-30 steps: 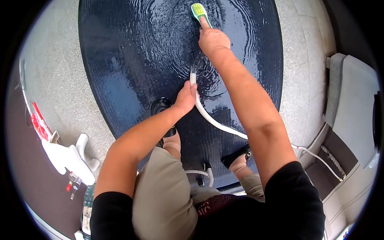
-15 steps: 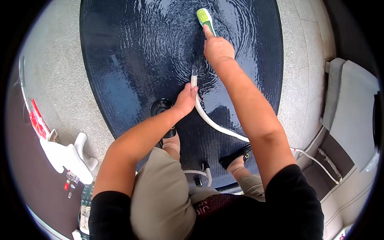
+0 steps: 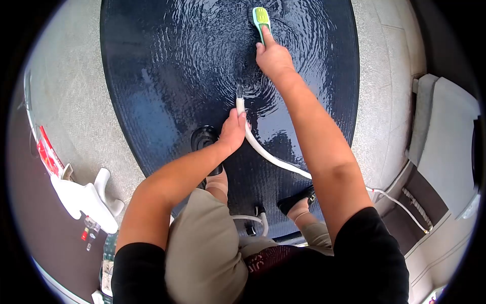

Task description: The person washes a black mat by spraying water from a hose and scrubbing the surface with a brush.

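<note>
My left hand [image 3: 233, 130] is closed around a white hose [image 3: 263, 154] near its end, and clear water runs from the mouth onto the dark ribbed mat [image 3: 134, 66]. Ahead and to the right, my right hand [image 3: 275, 60] grips a green and white scrubbing brush [image 3: 261, 16] by the handle, the index finger stretched along it. The brush's face is against or just over the wet mat; its bristles underneath are hidden. Ripples spread across the water around brush and hose mouth.
My feet in black shoes [image 3: 296, 201] stand on the mat. A white plastic chair [image 3: 83, 200] is at the left. A grey seat-like piece [image 3: 445, 137] stands at the right, with a thin hose [image 3: 402, 205] near it. Pale paving [image 3: 83, 91] borders the mat.
The brush has turned more upright and shifted slightly, with the right hand drawn a little left. The hose mouth has moved slightly left and down with my left hand.
</note>
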